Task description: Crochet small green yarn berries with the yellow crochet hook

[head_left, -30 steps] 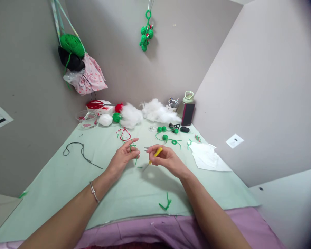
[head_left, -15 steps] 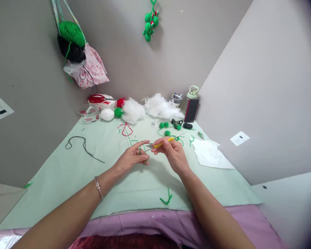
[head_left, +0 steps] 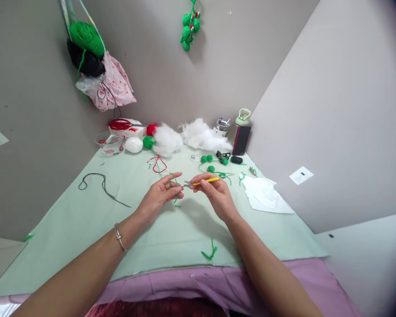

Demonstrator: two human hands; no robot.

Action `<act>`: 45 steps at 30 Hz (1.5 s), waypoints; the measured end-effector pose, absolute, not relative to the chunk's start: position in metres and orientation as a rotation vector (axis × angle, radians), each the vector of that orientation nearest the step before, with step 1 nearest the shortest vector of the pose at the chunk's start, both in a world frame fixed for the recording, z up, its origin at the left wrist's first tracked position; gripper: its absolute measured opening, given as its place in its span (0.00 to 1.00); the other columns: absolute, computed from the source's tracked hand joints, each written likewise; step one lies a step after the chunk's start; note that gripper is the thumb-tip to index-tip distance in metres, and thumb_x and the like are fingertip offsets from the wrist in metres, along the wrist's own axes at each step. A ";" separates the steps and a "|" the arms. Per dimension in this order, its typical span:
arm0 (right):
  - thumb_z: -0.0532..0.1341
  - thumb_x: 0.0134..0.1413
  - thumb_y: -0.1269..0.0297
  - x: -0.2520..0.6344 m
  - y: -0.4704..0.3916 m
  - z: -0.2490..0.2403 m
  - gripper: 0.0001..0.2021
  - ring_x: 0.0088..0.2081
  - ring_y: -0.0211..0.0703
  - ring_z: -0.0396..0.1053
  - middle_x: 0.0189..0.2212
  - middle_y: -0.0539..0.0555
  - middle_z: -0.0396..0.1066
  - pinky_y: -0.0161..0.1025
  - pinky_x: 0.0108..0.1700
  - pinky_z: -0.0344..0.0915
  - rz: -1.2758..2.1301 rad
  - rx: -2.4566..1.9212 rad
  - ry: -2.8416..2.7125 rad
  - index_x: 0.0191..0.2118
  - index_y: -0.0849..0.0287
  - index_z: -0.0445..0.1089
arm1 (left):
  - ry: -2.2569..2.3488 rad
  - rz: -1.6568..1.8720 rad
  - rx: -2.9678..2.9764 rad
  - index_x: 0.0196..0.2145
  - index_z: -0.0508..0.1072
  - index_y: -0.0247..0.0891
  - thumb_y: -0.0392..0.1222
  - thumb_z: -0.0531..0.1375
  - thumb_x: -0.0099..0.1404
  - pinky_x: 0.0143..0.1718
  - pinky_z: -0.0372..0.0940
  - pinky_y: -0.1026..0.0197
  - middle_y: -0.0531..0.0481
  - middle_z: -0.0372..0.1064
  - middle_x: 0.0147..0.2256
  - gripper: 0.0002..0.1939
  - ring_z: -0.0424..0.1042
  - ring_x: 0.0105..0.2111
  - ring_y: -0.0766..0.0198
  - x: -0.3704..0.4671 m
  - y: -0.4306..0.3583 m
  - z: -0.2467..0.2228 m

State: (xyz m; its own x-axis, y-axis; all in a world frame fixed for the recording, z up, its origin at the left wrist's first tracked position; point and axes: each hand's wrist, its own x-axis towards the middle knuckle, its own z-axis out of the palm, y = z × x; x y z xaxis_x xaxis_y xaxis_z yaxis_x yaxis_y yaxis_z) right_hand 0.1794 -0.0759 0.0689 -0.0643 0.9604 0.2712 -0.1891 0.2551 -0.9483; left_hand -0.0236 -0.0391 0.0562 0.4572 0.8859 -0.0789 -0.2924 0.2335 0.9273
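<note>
My left hand [head_left: 163, 191] has green yarn [head_left: 176, 187] looped over its fingers, with the thumb and fingertips pinched together on it. In my right hand [head_left: 214, 193] is a pair of yellow-handled thread snips [head_left: 205, 181]. Their metal blades point left and come close to the left fingertips. A thin metal shaft [head_left: 229, 175] sticks out to the right behind the right fingers; its kind is unclear. Just below the left hand shows a short green yarn snippet [head_left: 177, 206]. What exactly lies between the left fingertips is hidden.
White stuffing [head_left: 201, 134], a green yarn ball [head_left: 148, 141] and red scissors [head_left: 120, 124] line the back. Small green crocheted balls [head_left: 210, 169] lie beyond my right hand. A black cord [head_left: 100, 178] lies left, a white cloth [head_left: 262, 196] right. A bottle [head_left: 242, 118] stands behind a phone [head_left: 241, 140].
The yarn hanging below my left hand is shorter, and a separate snippet now shows beneath it. Both hands have shifted slightly left and up, and the view has moved a little.
</note>
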 end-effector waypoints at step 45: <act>0.64 0.63 0.46 0.171 -0.084 0.076 0.17 0.27 0.40 0.67 0.28 0.52 0.75 0.40 0.31 0.66 0.841 -1.016 -1.392 0.36 0.55 0.79 | 0.684 0.674 1.219 0.67 0.65 0.36 0.43 0.73 0.57 0.38 0.64 0.57 0.58 0.71 0.26 0.43 0.72 0.29 0.62 -0.022 -0.039 0.047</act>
State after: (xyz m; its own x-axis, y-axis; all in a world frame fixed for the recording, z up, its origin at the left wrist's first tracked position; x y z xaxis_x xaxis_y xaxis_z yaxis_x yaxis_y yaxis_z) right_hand 0.1713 -0.0842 0.0764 0.0367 0.9277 0.3714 0.1031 0.3662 -0.9248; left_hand -0.0215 -0.0390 0.0466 0.6244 0.7739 -0.1063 -0.0946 0.2100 0.9731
